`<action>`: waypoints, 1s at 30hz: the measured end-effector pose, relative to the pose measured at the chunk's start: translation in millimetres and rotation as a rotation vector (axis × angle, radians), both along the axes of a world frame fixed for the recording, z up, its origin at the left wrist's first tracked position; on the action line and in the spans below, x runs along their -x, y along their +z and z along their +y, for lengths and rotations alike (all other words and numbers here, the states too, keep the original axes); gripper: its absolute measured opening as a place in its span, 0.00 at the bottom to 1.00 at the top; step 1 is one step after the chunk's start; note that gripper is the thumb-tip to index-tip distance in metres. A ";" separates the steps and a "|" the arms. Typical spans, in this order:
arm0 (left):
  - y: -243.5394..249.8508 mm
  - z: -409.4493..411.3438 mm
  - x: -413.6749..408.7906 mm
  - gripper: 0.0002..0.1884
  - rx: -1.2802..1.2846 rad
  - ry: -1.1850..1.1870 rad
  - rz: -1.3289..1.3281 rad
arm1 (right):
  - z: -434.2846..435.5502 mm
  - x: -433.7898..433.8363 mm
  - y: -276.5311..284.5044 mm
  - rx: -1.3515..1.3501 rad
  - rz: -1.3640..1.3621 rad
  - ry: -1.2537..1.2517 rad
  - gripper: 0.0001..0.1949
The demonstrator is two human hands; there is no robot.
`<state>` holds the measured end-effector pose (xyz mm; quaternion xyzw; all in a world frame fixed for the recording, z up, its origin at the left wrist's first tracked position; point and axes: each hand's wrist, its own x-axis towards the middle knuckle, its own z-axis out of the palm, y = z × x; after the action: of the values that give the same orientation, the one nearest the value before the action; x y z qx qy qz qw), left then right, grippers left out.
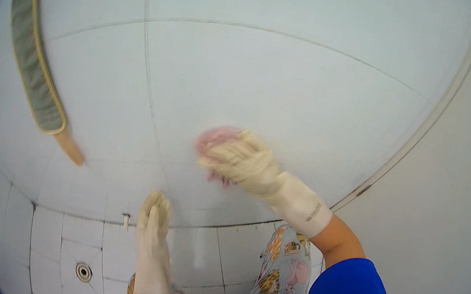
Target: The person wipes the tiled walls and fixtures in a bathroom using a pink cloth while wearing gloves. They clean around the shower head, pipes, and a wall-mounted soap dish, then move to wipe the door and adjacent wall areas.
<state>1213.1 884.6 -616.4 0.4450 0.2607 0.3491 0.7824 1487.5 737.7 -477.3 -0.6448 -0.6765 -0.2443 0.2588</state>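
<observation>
My right hand [242, 159], in a cream rubber glove, presses a pink cloth [217, 139] against the white tiled wall [272, 88]. Both hand and cloth are blurred, and part of the cloth is hidden under the fingers. Lower and to the left, my left hand [155, 217] wears a matching glove. It is raised before the lower wall with its fingers loosely bent, and nothing shows in it. Whether its fingertips touch the tiles I cannot tell.
A long, flat green fabric object with yellow edging and a wooden end [39, 56] is at the left against the wall. A short white pipe stub [126, 221] protrudes near the wall's base. A round drain [84, 271] sits in the floor tiles. A pale panel [441, 216] borders the right.
</observation>
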 end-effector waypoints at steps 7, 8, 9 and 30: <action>11.0 -8.7 -4.4 0.31 0.012 -0.047 0.026 | -176.7 -154.1 69.1 -1.097 0.133 -0.716 0.16; 15.2 -9.4 -6.8 0.31 0.013 -0.062 0.034 | -194.6 -164.7 76.0 -1.300 0.477 -0.657 0.14; 18.7 -11.3 -7.1 0.31 0.019 -0.075 0.044 | -199.1 -165.6 86.6 -1.413 0.705 -0.526 0.12; 74.8 -68.1 -155.6 0.20 -1.145 -0.464 0.012 | -258.5 -241.6 -96.3 -1.429 1.212 -0.713 0.34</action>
<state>1368.6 816.4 -541.6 0.8413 -0.0674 0.2519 0.4736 1729.1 479.3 -573.6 -0.5190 0.1077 -0.2869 0.7979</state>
